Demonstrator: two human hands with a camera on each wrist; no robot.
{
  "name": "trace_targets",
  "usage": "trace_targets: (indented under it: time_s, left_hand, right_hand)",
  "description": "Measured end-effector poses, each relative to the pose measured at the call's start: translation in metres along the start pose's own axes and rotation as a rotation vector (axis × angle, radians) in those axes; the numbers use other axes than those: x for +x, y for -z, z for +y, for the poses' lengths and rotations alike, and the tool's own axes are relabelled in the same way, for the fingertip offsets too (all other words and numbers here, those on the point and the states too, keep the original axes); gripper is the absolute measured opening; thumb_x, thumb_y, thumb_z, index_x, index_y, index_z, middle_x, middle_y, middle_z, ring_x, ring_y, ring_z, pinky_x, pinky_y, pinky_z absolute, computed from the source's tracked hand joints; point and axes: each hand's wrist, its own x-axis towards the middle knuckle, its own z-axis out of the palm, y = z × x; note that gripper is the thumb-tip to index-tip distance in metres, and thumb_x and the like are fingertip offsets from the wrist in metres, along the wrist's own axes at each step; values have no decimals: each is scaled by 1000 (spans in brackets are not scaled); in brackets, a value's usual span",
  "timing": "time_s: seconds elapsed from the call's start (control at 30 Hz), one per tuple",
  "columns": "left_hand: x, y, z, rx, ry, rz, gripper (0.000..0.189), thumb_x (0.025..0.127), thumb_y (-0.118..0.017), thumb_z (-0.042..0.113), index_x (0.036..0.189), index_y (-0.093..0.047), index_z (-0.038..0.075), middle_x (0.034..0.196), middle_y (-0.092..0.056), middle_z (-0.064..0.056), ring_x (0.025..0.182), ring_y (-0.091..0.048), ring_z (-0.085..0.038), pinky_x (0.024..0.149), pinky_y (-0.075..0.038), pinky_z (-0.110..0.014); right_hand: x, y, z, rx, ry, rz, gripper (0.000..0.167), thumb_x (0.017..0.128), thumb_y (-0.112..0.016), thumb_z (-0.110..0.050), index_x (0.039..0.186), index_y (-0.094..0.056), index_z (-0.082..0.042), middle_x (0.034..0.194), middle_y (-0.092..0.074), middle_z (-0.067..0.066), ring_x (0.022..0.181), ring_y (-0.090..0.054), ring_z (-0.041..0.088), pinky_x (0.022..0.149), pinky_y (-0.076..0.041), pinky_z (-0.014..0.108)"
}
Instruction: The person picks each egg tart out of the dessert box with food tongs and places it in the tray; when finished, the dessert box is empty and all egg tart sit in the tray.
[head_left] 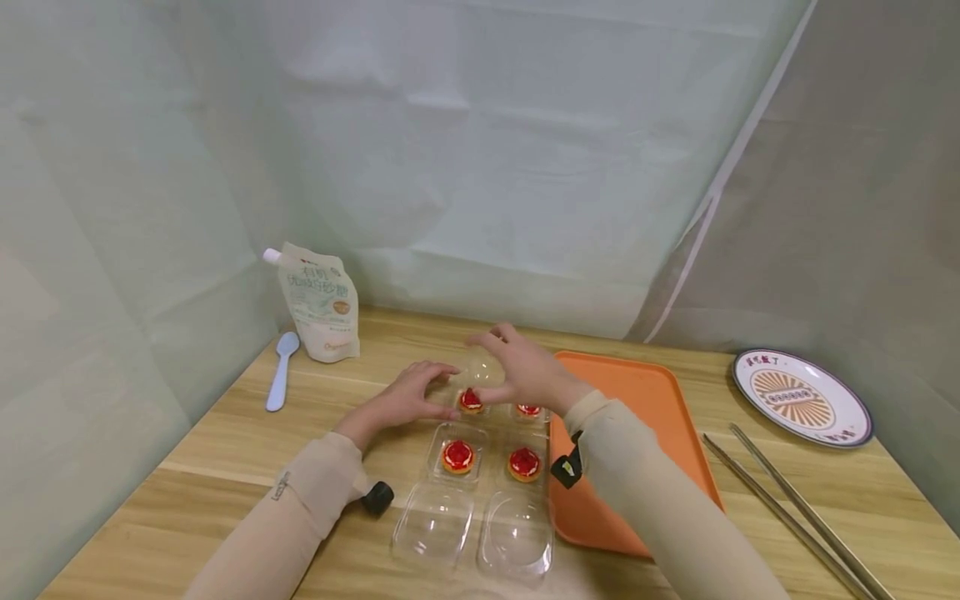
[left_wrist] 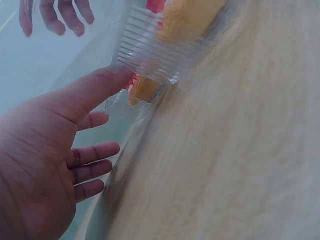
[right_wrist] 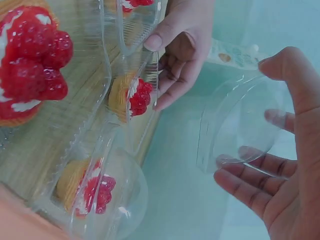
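Here, the right hand (head_left: 529, 367) pinches a clear lid (right_wrist: 242, 125) near the spread left hand (head_left: 405, 395).

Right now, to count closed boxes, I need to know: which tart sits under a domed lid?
The far-right tart beside the orange tray: a clear domed lid covers it. The other three tarts are uncovered.

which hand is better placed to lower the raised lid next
Probably the right hand: its thumb and fingers span the raised lid, while the left hand is lower, at the edge of the box, better placed to steady it.
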Motion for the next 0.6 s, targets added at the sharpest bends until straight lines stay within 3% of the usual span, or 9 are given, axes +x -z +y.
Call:
trace_targets:
  time_s: [0.17, 0.3, 0.6]
  left_hand:
    - [0, 0, -1, 4, -5, -4, 74, 76, -78, 44, 137, -50, 12, 130, -57, -14, 125, -46, -32, 110, -32, -54]
    - [-1, 0, -1, 11, -7, -3, 74, 76, -78, 43, 136, -50, 12, 130, -57, -14, 125, -46, -32, 109, -33, -53]
    - [-2, -1, 0, 7, -1, -10, 74, 76, -78, 44, 137, -49, 13, 131, -56, -14, 125, -46, -32, 109, -34, -54]
  right_hand:
    - [-5, 0, 6, 22, 26, 57, 75, 75, -73, -38, 140, -42, -18, 131, -48, 10, 96, -62, 26, 77, -55, 38]
    - [-7, -1, 13, 32, 23, 87, 72, 76, -74, -38, 136, -43, -13, 129, -50, 11, 112, -57, 25, 85, -54, 41]
    - [-2, -6, 36, 85, -24, 128, 69, 76, -77, -33, 130, -44, -6, 120, -55, 12, 112, -56, 28, 90, -52, 44]
